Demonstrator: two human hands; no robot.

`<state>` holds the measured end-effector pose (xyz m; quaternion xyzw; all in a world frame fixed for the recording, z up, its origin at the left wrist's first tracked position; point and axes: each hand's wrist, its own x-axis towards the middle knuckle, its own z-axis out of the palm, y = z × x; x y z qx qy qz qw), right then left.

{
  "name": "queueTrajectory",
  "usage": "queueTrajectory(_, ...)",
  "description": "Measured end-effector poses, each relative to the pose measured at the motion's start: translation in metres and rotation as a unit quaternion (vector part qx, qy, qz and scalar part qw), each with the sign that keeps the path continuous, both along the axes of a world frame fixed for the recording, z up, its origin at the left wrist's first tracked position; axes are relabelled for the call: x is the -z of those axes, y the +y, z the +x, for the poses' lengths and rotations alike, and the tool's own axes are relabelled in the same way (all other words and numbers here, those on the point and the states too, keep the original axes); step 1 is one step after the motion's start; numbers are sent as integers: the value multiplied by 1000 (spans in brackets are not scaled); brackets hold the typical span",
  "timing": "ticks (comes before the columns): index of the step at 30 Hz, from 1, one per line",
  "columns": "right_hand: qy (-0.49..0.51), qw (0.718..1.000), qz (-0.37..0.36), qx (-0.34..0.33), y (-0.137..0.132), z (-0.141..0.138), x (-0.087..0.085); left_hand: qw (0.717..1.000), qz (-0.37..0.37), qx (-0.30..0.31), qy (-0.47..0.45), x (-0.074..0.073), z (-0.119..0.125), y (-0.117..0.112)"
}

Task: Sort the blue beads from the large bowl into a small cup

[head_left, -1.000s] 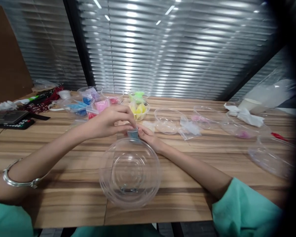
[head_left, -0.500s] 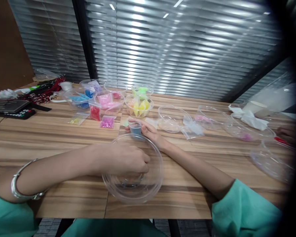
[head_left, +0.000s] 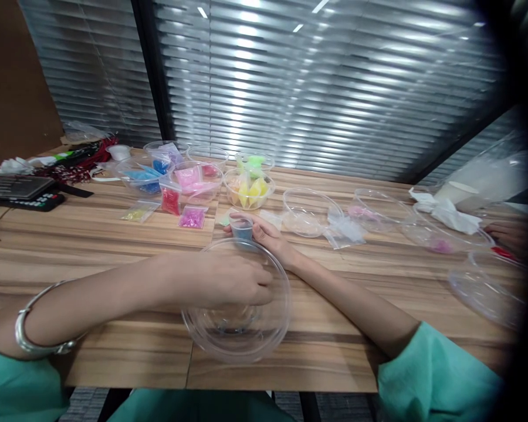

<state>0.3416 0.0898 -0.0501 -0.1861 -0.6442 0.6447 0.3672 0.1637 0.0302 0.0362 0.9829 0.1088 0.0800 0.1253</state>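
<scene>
A large clear plastic bowl (head_left: 264, 346) stands on the wooden table (head_left: 92, 246) right in front of me. My left hand (head_left: 231, 281) reaches into it from the left. Its fingers are curled together above the bowl's bottom, and nothing shows between them. A silver bangle sits on that wrist. Just behind the bowl's far rim, my right hand (head_left: 270, 240) grips a small clear cup (head_left: 242, 227) with blue contents, upright on the table.
Clear bowls hold yellow (head_left: 249, 190), pink (head_left: 193, 179) and blue (head_left: 141, 176) packets at the back. Red (head_left: 170, 201), magenta (head_left: 192, 217) and yellowish (head_left: 136, 214) bags lie loose. Clear bowls (head_left: 310, 211) (head_left: 484, 287) stand on the right, a remote (head_left: 35, 203) far left. Another person's hand (head_left: 510, 234) shows at the right edge.
My left hand left the small cup and came down into the large bowl, then lifted slightly. My right hand kept hold of the cup.
</scene>
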Motion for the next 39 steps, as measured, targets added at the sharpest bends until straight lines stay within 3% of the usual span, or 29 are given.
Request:
queueTrajectory(3, -30, 998, 53, 28, 2, 1, 0, 999, 27, -1, 31, -17, -9, 9)
queueTrajectory(6, -50, 993, 90, 59, 5, 2, -1, 998, 19, -59, 8, -27, -20, 28)
queueTrajectory(11, -63, 993, 83, 48, 5, 1, -1, 987, 11, -158, -39, -18, -36, 63)
queueTrajectory(15, -50, 996, 66, 23, 3, 0, -1, 984, -11, -156, -81, -9, -42, 77)
queueTrajectory(24, -36, 998, 53, 11, 1, 1, -4, 982, -39, -153, -108, -5, -42, 80)
queueTrajectory(32, -69, 994, 72, 50, 3, 1, -3, 986, 0, -130, -107, -8, -35, 72)
queueTrajectory(39, -65, 993, 84, 46, 2, 1, -3, 986, -9, -119, -118, -9, -34, 72)
